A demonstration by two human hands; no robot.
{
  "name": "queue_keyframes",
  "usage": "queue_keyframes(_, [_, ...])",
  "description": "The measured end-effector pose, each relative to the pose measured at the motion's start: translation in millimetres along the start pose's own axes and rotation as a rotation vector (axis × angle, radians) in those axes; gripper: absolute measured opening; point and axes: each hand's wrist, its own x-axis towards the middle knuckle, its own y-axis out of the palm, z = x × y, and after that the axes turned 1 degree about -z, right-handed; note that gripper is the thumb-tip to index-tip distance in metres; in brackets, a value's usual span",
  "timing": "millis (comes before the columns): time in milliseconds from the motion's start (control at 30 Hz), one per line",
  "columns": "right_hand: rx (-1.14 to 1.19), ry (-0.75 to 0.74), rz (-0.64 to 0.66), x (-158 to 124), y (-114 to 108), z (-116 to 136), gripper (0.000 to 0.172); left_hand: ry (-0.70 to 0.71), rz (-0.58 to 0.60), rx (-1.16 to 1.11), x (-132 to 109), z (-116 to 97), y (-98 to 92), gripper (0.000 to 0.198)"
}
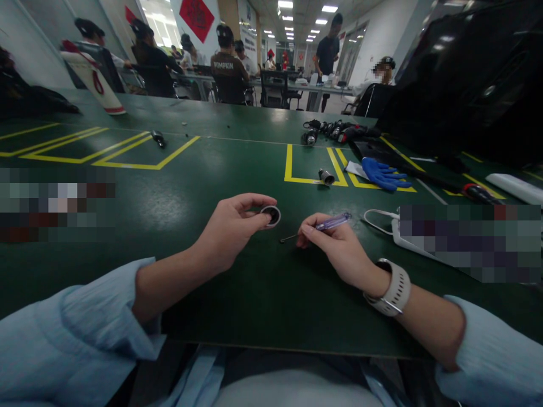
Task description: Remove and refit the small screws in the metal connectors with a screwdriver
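Note:
My left hand pinches a small round part with a pale metal rim and a dark inside, its opening turned toward the right. To its right, my right hand grips a small screwdriver with a clear purple handle. Its thin shaft points left and down, below the round part and apart from it. Something small, perhaps a screw, sits at the tip, but it is too small to tell. Farther back lies a short metal cylinder on the yellow tape.
A blue glove and a pile of black cables and fittings lie at the back right. Another dark fitting is at the back left. A white power strip with a cord stands right of my hand. People sit beyond the green table.

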Motion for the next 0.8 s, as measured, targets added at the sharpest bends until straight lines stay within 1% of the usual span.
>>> queue_keyframes(167, [-0.197, -0.045, 0.036, 0, 0, 1, 0.015, -0.020, 0.007, -0.017, -1, -2, 1.9, 0.024])
queue_keyframes(267, [-0.249, -0.061, 0.041, 0, 1, 2, 0.016, -0.023, 0.011, -0.015, -1, -1, 1.8, 0.024])
queue_keyframes(367, [-0.251, -0.035, 0.028, 0, -1, 5, 0.015, -0.023, 0.024, -0.009, -1, -1, 1.4, 0.025])
queue_keyframes(467, [-0.243, 0.038, 0.024, 0, -3, 9, 0.015, -0.032, 0.037, -0.002, -1, 0, 1.2, 0.026])
queue_keyframes(533, [-0.195, 0.100, 0.027, 0, -4, 11, 0.015, -0.036, 0.048, -0.003, -1, 0, 1.2, 0.026])
queue_keyframes(600, [-0.086, 0.138, 0.038, 1, -3, 9, 0.014, -0.039, 0.056, 0.000, 0, 0, 1.1, 0.027])
queue_keyframes(733, [0.256, 0.114, 0.058, 1, 0, 4, 0.013, -0.027, 0.037, -0.007, 1, 1, 0.3, 0.030])
queue_keyframes(800, [0.391, 0.060, 0.026, -1, 1, 3, 0.013, -0.023, 0.031, -0.018, 1, 2, 0.1, 0.030])
